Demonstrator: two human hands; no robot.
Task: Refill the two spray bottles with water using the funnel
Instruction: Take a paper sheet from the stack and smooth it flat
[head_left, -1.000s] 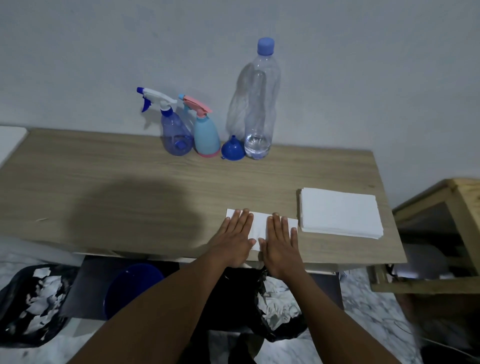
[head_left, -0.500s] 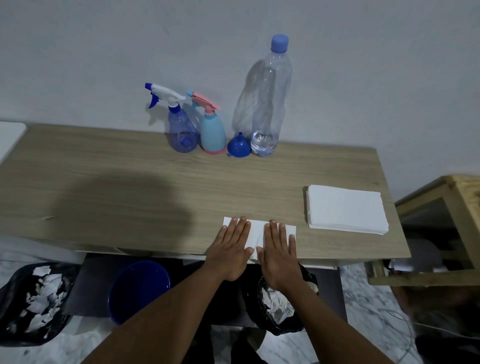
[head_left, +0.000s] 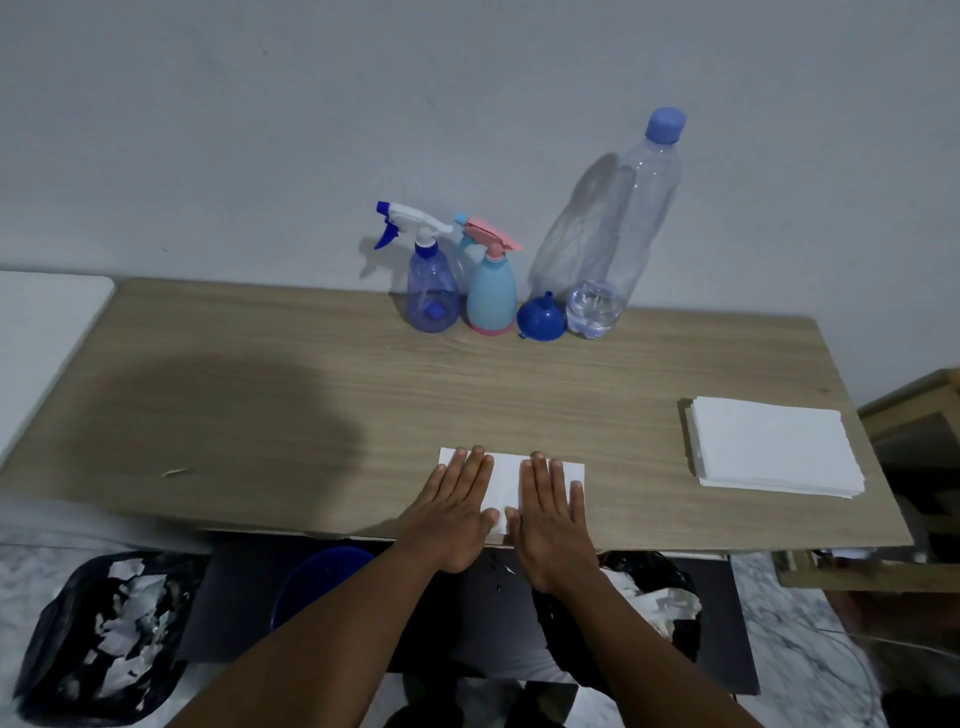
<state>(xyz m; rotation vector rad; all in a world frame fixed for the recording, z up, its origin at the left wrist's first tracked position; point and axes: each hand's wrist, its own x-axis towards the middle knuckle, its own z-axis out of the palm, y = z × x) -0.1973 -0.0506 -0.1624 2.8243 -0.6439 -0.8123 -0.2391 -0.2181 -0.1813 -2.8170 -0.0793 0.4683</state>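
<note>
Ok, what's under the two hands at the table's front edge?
A white paper sheet lies flat on the table under the left hand and right hand. Its far edge and middle strip show; the rest is covered.

Two spray bottles stand upright by the wall: clear blue bottle (head_left: 431, 291), pale blue bottle (head_left: 491, 291). Blue funnel (head_left: 540, 318) sits spout-up just right. The tall bottle (head_left: 618, 234) holds seemingly little water.
</note>
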